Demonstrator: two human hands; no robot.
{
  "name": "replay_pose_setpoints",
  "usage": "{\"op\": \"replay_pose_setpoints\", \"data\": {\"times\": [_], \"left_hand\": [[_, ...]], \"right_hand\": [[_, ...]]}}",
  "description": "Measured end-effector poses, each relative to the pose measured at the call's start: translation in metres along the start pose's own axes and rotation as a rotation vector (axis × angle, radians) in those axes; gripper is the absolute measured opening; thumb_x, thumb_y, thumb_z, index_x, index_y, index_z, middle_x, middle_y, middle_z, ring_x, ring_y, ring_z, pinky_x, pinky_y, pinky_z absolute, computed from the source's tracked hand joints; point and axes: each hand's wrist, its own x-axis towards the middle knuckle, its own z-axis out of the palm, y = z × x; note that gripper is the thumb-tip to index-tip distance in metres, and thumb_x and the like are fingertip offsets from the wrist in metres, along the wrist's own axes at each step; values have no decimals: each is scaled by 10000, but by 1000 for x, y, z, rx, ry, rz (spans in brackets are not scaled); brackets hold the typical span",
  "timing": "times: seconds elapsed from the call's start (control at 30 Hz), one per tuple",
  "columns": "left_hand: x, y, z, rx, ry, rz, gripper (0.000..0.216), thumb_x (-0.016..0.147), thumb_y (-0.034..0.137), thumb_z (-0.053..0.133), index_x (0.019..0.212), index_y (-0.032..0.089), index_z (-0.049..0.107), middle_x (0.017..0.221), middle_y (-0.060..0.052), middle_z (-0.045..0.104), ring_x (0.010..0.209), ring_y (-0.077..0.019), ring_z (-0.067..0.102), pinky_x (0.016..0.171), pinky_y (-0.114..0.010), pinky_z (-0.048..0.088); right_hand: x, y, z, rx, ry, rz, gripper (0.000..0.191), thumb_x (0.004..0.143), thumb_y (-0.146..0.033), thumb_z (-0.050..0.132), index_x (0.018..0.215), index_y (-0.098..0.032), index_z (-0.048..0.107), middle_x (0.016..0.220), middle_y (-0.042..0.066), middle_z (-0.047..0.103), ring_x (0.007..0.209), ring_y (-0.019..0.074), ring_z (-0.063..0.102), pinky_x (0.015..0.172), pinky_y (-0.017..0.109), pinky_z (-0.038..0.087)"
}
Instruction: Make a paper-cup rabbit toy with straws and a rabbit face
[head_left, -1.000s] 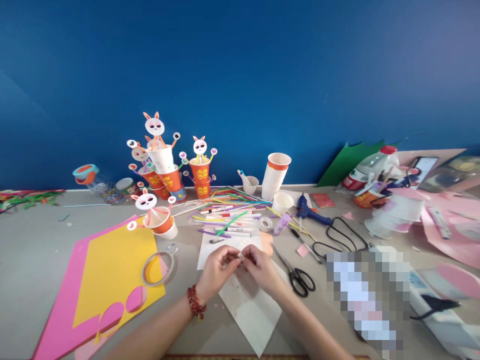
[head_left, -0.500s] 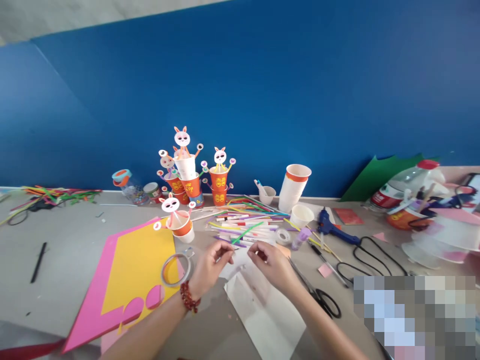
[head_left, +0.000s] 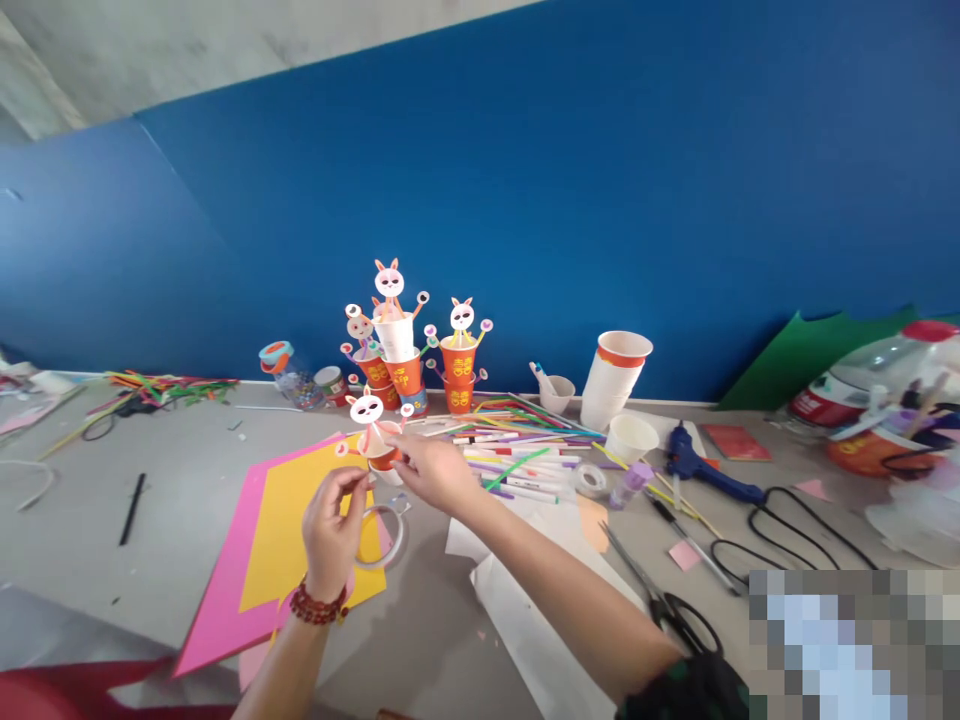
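My right hand (head_left: 439,470) reaches across to the left, its fingertips closed at the right side of a red and white paper cup (head_left: 384,460). A white paper rabbit head (head_left: 367,410) with pink ears rises from that cup, with round paper paws on its arms. The fingers hide part of the rim. Just below and left, my left hand (head_left: 334,525) has thumb and fingers pinched together above the yellow sheet; anything between them is too small to make out. Beside it lies a roll of tape (head_left: 399,545).
More rabbit cups (head_left: 459,365) stand stacked at the back. Several markers (head_left: 517,470) and pipe cleaners lie mid-table. To the right are scissors (head_left: 675,615), a blue glue gun (head_left: 712,475) with its cord, and stacked white cups (head_left: 611,385). Pink and yellow sheets (head_left: 281,530) lie left.
Both hands have moved left from above the white paper. My right hand has gone to the rabbit cup, and my left hand has come back below it. The view has shifted left.
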Motion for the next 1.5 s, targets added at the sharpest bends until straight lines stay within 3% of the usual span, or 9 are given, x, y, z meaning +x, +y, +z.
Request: {"op": "replay_pose_setpoints", "data": {"times": [0.23, 0.5, 0.8, 1.03, 1.1, 1.23, 1.3, 1.5], "left_hand": [[-5, -23, 4, 86, -1, -20, 155, 921, 338, 547, 935, 207, 628, 879, -39, 700, 819, -185, 677, 757, -295, 518], [4, -32, 5, 107, -19, -7, 137, 913, 319, 547, 910, 207, 625, 872, -37, 696, 799, -181, 662, 749, -292, 514], [21, -37, 24, 102, -135, 70, 128, 891, 287, 552, 955, 229, 647, 945, -54, 711, 896, -225, 654, 838, -366, 507], [19, -50, 16, 48, -119, 37, 147, 900, 313, 525, 957, 224, 627, 990, -85, 676, 966, -255, 631, 900, -439, 491], [16, -55, 14, 10, -130, 3, 204, 891, 310, 524, 1063, 218, 586, 1063, -99, 653, 1017, -258, 624, 910, -454, 496], [10, -62, 23, -87, -227, -54, 667, 781, 322, 664, 1364, 227, 354, 1245, -125, 591, 1135, -266, 611, 936, -452, 509], [8, -63, 31, -123, -256, -94, 775, 770, 334, 681, 1415, 234, 264, 1266, -135, 580, 1103, -260, 636, 908, -443, 529], [12, -61, 42, -173, -309, -166, 505, 756, 342, 683, 1201, 213, 481, 1069, -80, 654, 967, -245, 672, 859, -428, 545]], "right_hand": [[22, -10, 14, -167, -67, -10, 223, 951, -304, 493, 973, -198, 689, 915, 99, 748, 834, 250, 687, 692, 293, 447], [27, -11, 2, -218, 15, -44, 207, 989, -260, 455, 1034, -211, 651, 945, 68, 733, 832, 201, 662, 689, 258, 402], [20, -12, -18, -223, 147, -81, 201, 991, -218, 449, 1023, -201, 646, 939, 67, 711, 888, 189, 619, 664, 248, 350], [16, -12, -12, -212, 154, -52, 176, 975, -238, 486, 1022, -217, 655, 892, 50, 713, 793, 173, 626, 648, 240, 353], [16, -11, -6, -206, 140, -55, 181, 977, -244, 483, 1009, -217, 659, 886, 49, 716, 787, 173, 630, 655, 240, 360], [14, -10, 8, -194, 107, -64, 188, 983, -263, 482, 1020, -216, 660, 908, 51, 722, 817, 177, 642, 676, 241, 377], [13, -9, 14, -192, 90, -60, 185, 981, -268, 486, 1020, -217, 660, 913, 53, 724, 825, 181, 647, 672, 242, 380], [7, -4, 28, -194, 41, -49, 170, 966, -243, 493, 1006, -214, 655, 927, 57, 734, 844, 185, 663, 674, 244, 394]]}}
